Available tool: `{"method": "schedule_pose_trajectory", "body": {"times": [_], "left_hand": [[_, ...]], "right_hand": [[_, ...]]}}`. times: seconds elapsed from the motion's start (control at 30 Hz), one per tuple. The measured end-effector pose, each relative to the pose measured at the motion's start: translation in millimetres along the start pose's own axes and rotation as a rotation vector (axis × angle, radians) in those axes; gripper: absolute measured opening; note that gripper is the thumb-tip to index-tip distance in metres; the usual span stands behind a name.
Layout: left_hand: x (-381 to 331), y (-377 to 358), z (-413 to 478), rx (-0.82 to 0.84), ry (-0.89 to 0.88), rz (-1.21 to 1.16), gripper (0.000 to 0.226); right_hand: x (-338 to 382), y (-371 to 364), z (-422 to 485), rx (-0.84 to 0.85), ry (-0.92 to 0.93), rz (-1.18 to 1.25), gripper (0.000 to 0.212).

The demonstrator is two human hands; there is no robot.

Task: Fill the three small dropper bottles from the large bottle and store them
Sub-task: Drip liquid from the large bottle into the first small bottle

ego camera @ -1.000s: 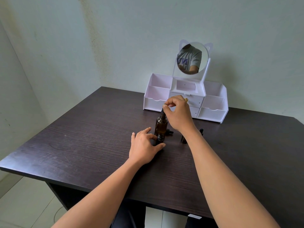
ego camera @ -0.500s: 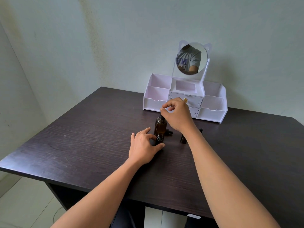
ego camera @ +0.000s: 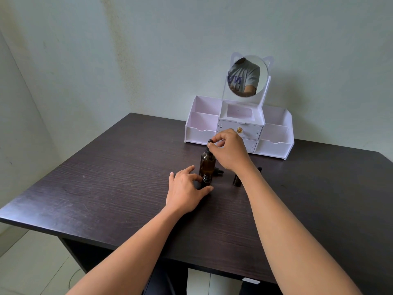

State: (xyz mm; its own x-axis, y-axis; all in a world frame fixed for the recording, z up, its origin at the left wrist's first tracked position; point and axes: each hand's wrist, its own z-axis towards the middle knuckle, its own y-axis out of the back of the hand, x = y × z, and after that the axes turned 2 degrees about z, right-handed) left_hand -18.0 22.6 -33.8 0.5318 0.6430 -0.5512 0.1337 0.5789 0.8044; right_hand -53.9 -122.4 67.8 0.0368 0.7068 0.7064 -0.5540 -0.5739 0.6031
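A large amber bottle [ego camera: 207, 163] stands upright mid-table. My right hand [ego camera: 230, 152] pinches its black dropper cap [ego camera: 210, 144] at the bottle's neck. Right in front of it stands a small dark dropper bottle [ego camera: 205, 180] with no cap on, and my left hand [ego camera: 187, 188] grips it at the base with thumb and fingers. A second small bottle [ego camera: 237, 180] stands to the right, partly hidden behind my right forearm. A loose black dropper cap [ego camera: 219, 171] lies behind the large bottle. A third small bottle is not visible.
A white organiser [ego camera: 274, 143] with open side compartments, two small drawers and a round cat-ear mirror [ego camera: 247, 76] stands at the back of the dark wooden table [ego camera: 117, 188]. Walls close in behind and to the left.
My right hand has lifted a little at the large bottle's neck and the black dropper bulb now shows above my fingers. My left hand stays on the small bottle.
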Motion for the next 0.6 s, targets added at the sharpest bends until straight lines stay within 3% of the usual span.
{"method": "schedule_pose_trajectory", "body": {"times": [0.6], "left_hand": [[0.3, 0.1, 0.3, -0.006, 0.003, -0.014, 0.046]], "right_hand": [[0.3, -0.3, 2.8, -0.027, 0.021, 0.016, 0.007]]}}
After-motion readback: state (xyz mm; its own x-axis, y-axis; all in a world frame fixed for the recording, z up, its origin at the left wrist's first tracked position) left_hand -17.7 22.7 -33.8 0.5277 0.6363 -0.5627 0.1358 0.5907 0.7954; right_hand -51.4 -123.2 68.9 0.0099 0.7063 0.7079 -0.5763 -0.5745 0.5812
